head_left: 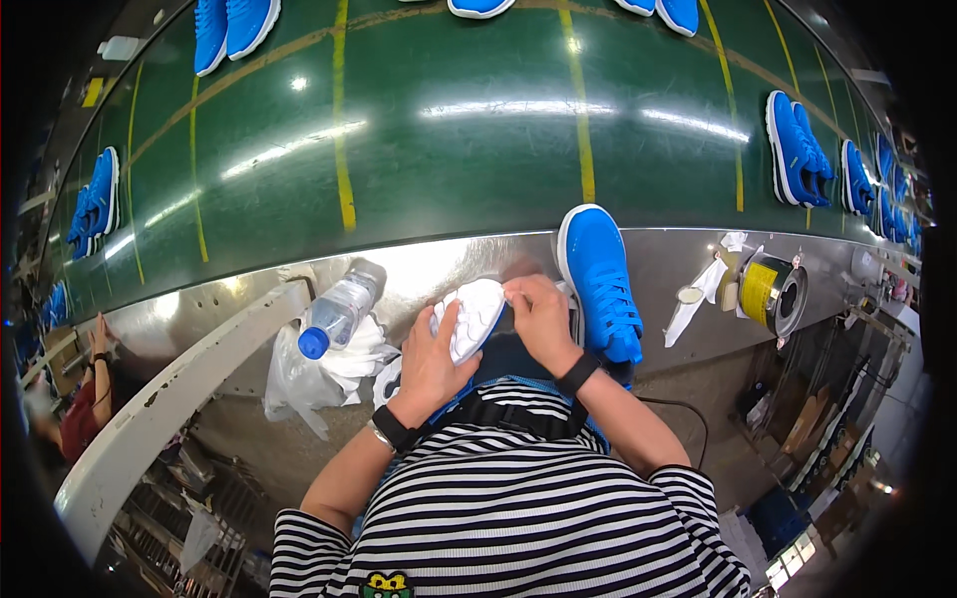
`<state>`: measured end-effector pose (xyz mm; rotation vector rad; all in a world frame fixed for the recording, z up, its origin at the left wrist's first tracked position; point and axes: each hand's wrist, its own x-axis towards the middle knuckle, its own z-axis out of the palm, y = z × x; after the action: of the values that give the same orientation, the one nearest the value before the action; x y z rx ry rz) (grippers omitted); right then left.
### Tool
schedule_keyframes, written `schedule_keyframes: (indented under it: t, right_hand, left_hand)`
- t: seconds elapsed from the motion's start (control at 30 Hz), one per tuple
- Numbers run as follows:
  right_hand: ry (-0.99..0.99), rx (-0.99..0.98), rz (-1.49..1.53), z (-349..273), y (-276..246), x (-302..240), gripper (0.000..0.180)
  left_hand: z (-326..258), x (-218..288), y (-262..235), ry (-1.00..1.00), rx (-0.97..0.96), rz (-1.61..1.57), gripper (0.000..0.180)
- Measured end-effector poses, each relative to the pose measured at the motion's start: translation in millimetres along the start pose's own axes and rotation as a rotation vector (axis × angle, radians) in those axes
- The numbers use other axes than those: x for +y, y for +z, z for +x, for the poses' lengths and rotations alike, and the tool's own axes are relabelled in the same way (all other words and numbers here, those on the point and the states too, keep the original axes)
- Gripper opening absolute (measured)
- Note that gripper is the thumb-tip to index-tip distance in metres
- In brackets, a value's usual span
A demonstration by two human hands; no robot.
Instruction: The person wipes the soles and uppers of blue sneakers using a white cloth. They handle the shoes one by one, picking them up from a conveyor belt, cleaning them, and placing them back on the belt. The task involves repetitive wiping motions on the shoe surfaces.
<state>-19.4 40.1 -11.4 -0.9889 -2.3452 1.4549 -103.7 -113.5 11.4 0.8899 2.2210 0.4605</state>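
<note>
A blue sneaker with a white sole (479, 317) is turned sole up in front of my body. My left hand (431, 365) is wrapped around it, with the thumb across the sole. At the sole's right edge, the fingertips of my right hand (541, 317) are pinched together against the sneaker; anything small between them is too fine to make out. Just right of that hand, a second blue sneaker (601, 284) with blue laces stands upright, its toe toward the green belt. The held sneaker's upper is mostly hidden beneath the sole and my left hand.
Beyond the metal ledge (688, 284) runs a green conveyor belt (459, 169) with yellow lines and several pairs of blue sneakers (797, 149). A water bottle (344, 309) and white plastic bags (309, 374) lie left, by a curved white rail (189, 389). A yellow-labelled can (766, 295) stands right.
</note>
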Motion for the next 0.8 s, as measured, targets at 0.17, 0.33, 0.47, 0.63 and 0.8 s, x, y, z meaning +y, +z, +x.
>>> schedule_keyframes:
  t: [0.17,0.33,0.47,0.63,0.8]
  right_hand:
    - [-0.029,0.046,-0.013,-3.1,-0.1,-4.9,0.008]
    - [-0.008,0.052,-0.013,-6.2,-0.2,-7.2,0.005]
    - [-0.008,0.07,0.007,-4.7,2.4,-2.4,0.005]
    - [-0.059,0.049,-0.007,-9.5,0.1,-8.0,0.005]
    - [-0.019,0.073,0.013,-2.7,3.2,4.0,0.005]
  left_hand:
    - [1.8,-0.8,-0.1,0.009,0.002,-0.019,0.076]
    - [1.0,-0.5,-2.2,0.018,0.0,-0.013,0.076]
    - [3.5,0.1,-2.4,0.019,0.002,-0.007,0.076]
    - [3.2,-0.5,-2.7,0.022,-0.008,-0.017,0.076]
    - [3.9,1.1,-3.1,0.024,-0.001,-0.017,0.076]
